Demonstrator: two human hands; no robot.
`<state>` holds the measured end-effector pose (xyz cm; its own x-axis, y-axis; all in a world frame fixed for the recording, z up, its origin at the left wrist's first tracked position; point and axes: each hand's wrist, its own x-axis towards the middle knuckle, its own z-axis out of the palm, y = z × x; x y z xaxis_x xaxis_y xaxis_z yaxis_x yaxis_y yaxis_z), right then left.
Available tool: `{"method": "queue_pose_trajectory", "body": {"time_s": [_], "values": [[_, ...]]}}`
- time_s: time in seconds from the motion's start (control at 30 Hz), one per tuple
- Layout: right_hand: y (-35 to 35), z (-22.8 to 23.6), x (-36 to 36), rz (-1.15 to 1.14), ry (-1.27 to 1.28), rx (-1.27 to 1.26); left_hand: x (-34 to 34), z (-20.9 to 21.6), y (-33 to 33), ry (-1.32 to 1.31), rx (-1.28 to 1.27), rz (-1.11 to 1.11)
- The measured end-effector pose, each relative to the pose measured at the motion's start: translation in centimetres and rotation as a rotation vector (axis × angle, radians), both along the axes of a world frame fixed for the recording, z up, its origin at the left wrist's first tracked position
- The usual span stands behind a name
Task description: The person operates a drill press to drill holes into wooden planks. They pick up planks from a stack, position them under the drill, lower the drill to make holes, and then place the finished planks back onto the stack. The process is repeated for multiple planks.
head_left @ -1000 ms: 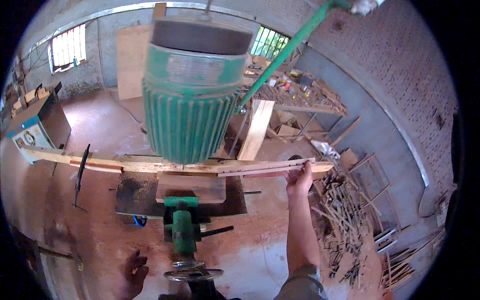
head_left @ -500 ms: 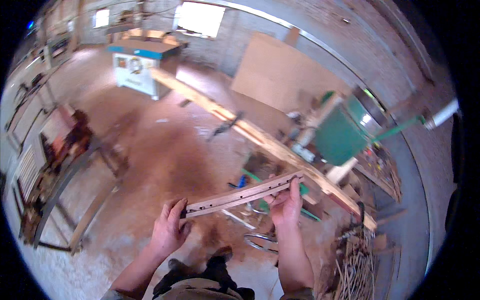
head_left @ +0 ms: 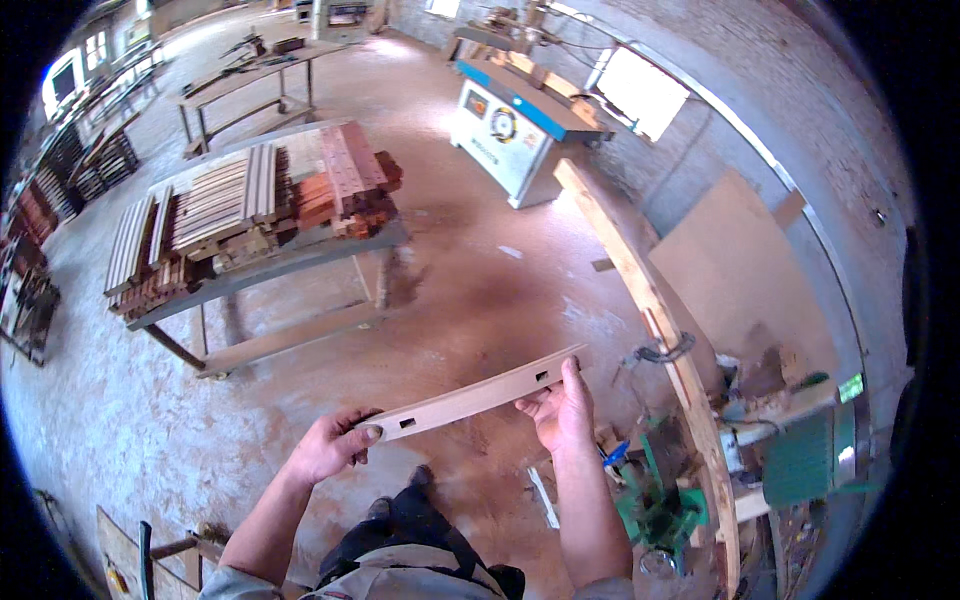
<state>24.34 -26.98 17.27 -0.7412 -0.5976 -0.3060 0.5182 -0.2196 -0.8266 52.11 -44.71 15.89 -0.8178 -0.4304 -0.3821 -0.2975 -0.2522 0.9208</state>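
A slightly curved, pale wooden rail with two rectangular mortises spans the space in front of me at waist height. My left hand grips its left end, the thumb lying along the near face. At the other end, my right hand holds the rail with the thumb pressed on it and the fingers curled beneath. The broad face with the mortises is turned up toward me. Its far side is hidden.
Ahead to the left stands a workbench carrying stacks of wooden slats and reddish pieces. Beyond is a white and blue woodworking machine. A long timber beam stretches along my right, near a green machine.
The view has swung left, bringing the workbench with stacked slats closer. The rail has been turned over: its row of small holes is replaced by a broad face with two mortises. Both hands still hold it.
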Motion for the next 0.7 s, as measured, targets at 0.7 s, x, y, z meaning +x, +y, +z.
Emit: {"method": "queue_pose_trajectory", "body": {"time_s": [0.7], "values": [[-20.3,-0.3,2.8,0.505,0.026,-0.107,4.2,-4.3,-7.3,-0.192,-1.054,0.277]]}}
